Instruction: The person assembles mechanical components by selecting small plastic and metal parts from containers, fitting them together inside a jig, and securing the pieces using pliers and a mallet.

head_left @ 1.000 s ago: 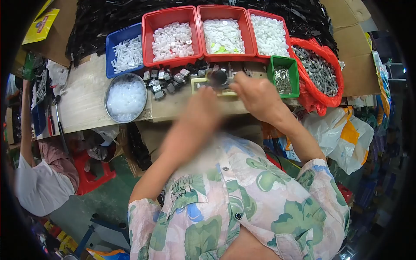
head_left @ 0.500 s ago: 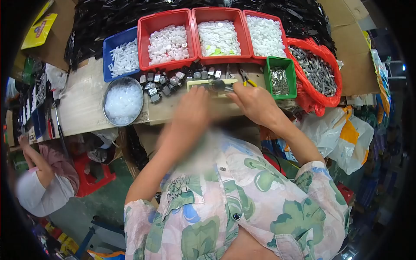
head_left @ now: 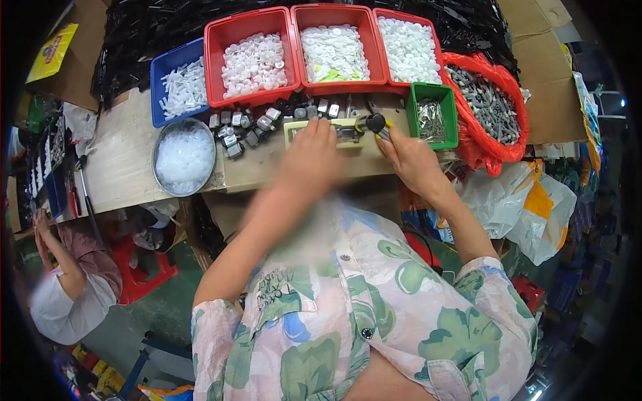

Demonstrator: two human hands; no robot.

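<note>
My right hand (head_left: 416, 159) is closed around a small hammer with a round black head (head_left: 372, 123). The head is over the right end of a cream-coloured block (head_left: 289, 134) at the table's front edge. A dark metal part (head_left: 349, 134) lies in the block. My left hand (head_left: 311, 157), partly blurred, has its fingertips bunched on the block's left half; what they pinch is hidden. Pliers (head_left: 376, 107) lie just behind the hammer, partly covered. Several small silver-and-black parts (head_left: 251, 127) are heaped left of the block.
Red bins (head_left: 212, 67) of white caps stand behind, beside a blue bin (head_left: 158, 100) of white tubes. A metal bowl (head_left: 157, 170) is at left. A green bin (head_left: 451, 127) of metal pins and a red bag (head_left: 518, 120) are at right. Another person (head_left: 70, 294) sits at far left.
The hammer head has moved right, from mid-block to the block's right end. My right hand has come slightly right and down; my left hand has shifted slightly right and up.
</note>
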